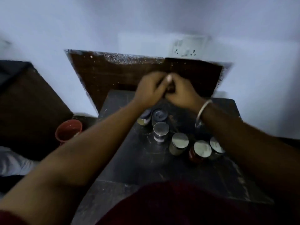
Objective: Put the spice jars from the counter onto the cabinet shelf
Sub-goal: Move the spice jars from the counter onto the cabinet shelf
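Several spice jars stand on the dark counter (146, 168): a blue-lidded jar (159, 115), a yellow-filled jar (144, 118), a silver-lidded jar (161, 129), an olive jar (179, 142), a red jar (202, 149) and one more jar (216, 146). Above the counter's back edge my left hand (148, 90) and my right hand (181, 93) meet, fingers curled round a small dark jar (170, 89) that is blurred and mostly hidden. Behind them is the brown wooden shelf recess (113, 75) in the wall.
A red bowl (69, 129) sits low at the left beside a dark brown cabinet (29, 103). A wall socket (186, 47) is above the recess at the right. A silver bangle (203, 109) circles my right wrist, with another jar (198, 125) under it.
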Available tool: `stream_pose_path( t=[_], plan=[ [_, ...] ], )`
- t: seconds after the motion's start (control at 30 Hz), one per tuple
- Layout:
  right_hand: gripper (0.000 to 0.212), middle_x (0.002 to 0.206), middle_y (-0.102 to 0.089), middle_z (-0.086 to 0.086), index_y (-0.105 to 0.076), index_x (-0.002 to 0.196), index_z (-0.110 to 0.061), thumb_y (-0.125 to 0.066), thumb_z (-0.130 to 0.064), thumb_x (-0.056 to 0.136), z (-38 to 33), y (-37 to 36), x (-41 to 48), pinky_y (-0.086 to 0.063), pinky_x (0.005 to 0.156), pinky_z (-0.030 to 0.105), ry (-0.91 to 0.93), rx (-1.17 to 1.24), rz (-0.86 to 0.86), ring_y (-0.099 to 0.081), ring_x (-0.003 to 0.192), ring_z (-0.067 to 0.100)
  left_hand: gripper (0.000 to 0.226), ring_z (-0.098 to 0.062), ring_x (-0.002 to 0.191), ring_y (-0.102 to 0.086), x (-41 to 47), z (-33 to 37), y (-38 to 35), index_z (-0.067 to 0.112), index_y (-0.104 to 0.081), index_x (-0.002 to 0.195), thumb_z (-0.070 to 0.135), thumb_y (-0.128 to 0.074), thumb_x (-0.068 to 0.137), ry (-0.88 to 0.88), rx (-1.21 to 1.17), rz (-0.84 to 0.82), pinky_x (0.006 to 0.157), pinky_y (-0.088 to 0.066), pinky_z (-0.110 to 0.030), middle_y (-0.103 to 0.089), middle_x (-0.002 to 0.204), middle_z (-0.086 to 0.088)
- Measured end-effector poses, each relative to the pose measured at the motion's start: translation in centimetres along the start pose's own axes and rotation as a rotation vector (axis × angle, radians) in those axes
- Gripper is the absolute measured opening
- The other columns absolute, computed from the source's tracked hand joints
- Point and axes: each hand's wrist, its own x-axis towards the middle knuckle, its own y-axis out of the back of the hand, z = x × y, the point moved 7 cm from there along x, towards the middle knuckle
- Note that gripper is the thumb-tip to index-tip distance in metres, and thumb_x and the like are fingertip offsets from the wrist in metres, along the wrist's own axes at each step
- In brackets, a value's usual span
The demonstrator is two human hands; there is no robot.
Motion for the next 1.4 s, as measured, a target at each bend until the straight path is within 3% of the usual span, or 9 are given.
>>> stream_pose_path(
  t=[0.13, 0.3, 0.5, 0.67, 0.83, 0.93, 1.03, 1.23, 1.4],
  plan=[
    [0.048, 0.119, -0.065, 0.02, -0.061, 0.122, -0.001, -0.08, -0.023, 0.084, 7.8, -7.4, -6.1, -0.053, 0.094, 0.045, -0.215, -0.151, -0.293, -0.064, 0.108, 0.034, 0.034, -0.005, 0.078, -0.065, -9.7, -3.5, -7.7, 0.026, -0.073, 0.102, 0.051, -0.05, 0.105, 0.154, -0.102, -0.281, 0.071, -0.055, -0.035, -0.071, 0.086, 0.01],
    [0.11, 0.154, -0.033, 0.024, -0.024, 0.153, -0.005, -0.082, -0.055, 0.074, 13.8, -12.1, -11.2, -0.039, 0.114, 0.052, -0.441, -0.613, -0.621, -0.04, 0.138, 0.044, 0.03, -0.006, 0.071, -0.066, -15.8, -6.2, -11.5, 0.042, -0.068, 0.084, 0.064, -0.053, 0.097, 0.384, -0.207, -0.347, 0.066, -0.053, -0.035, -0.069, 0.079, 0.012],
    [0.07, 0.14, -0.055, 0.019, -0.045, 0.138, -0.014, -0.079, -0.032, 0.08, 14.4, -11.4, -10.6, -0.052, 0.1, 0.046, -0.451, -0.499, -0.504, -0.059, 0.123, 0.039, 0.021, -0.025, 0.093, -0.072, -16.0, -7.1, -11.6, 0.027, -0.074, 0.105, 0.04, -0.058, 0.101, 0.527, -0.28, -0.439, 0.089, -0.059, -0.052, -0.075, 0.1, -0.006],
    [0.063, 0.106, -0.069, 0.01, -0.063, 0.108, -0.017, -0.074, -0.06, 0.064, 11.5, -5.7, -6.4, -0.056, 0.074, 0.038, -0.473, -0.331, -0.433, -0.066, 0.091, 0.026, 0.022, -0.035, 0.098, -0.07, -14.2, -5.8, -11.7, 0.017, -0.068, 0.12, 0.007, -0.057, 0.104, 0.642, -0.44, -0.374, 0.083, -0.06, -0.047, -0.073, 0.106, -0.007],
    [0.06, 0.076, -0.069, 0.002, -0.067, 0.078, -0.021, -0.056, -0.08, 0.071, 6.0, 1.5, -2.9, -0.043, 0.057, 0.031, -0.44, -0.286, -0.245, -0.066, 0.068, 0.02, 0.039, -0.008, 0.128, -0.062, -9.7, -0.6, -9.6, 0.026, -0.052, 0.144, 0.031, -0.055, 0.105, 0.542, -0.729, -0.273, 0.1, -0.053, -0.024, -0.067, 0.135, 0.008],
    [0.077, 0.066, -0.069, -0.002, -0.063, 0.067, -0.021, -0.038, -0.094, 0.071, 1.4, 4.8, -2.4, -0.04, 0.054, 0.027, -0.401, -0.315, -0.136, -0.065, 0.059, 0.016, 0.081, -0.021, 0.145, -0.05, -6.7, 2.6, -7.3, 0.018, -0.033, 0.16, 0.056, -0.059, 0.092, 0.457, -0.737, -0.218, 0.117, -0.045, -0.045, -0.051, 0.157, -0.007],
    [0.107, 0.049, -0.067, 0.004, -0.065, 0.063, -0.007, -0.025, -0.107, 0.061, -3.0, 8.4, -2.5, -0.046, 0.053, 0.027, -0.319, -0.12, -0.049, -0.066, 0.04, 0.016, 0.088, -0.046, 0.123, -0.063, -4.0, 4.4, -4.2, 0.0, -0.054, 0.14, 0.067, -0.069, 0.085, 0.449, -0.899, -0.134, 0.105, -0.052, -0.062, -0.065, 0.131, -0.029],
    [0.03, 0.074, -0.062, 0.0, -0.058, 0.099, -0.016, -0.066, -0.042, 0.089, -8.6, 11.6, -4.4, -0.047, 0.047, 0.023, 0.147, 0.714, 0.015, -0.056, 0.05, 0.016, 0.089, -0.03, 0.092, -0.075, 0.0, 9.5, -1.0, 0.009, -0.068, 0.128, 0.082, -0.051, 0.08, 0.432, -1.727, -0.438, 0.078, -0.062, -0.053, -0.074, 0.111, -0.015],
    [0.062, 0.08, -0.064, -0.012, -0.04, 0.145, -0.027, -0.059, -0.037, 0.087, -8.8, 9.6, -4.9, -0.038, 0.036, 0.017, 0.22, 0.902, 0.005, -0.043, 0.04, 0.001, 0.098, -0.032, 0.092, -0.073, 0.3, 11.9, -2.0, 0.014, -0.068, 0.131, 0.09, -0.03, 0.083, 0.456, -1.828, -0.589, 0.081, -0.061, -0.053, -0.073, 0.108, -0.015]
  ],
)
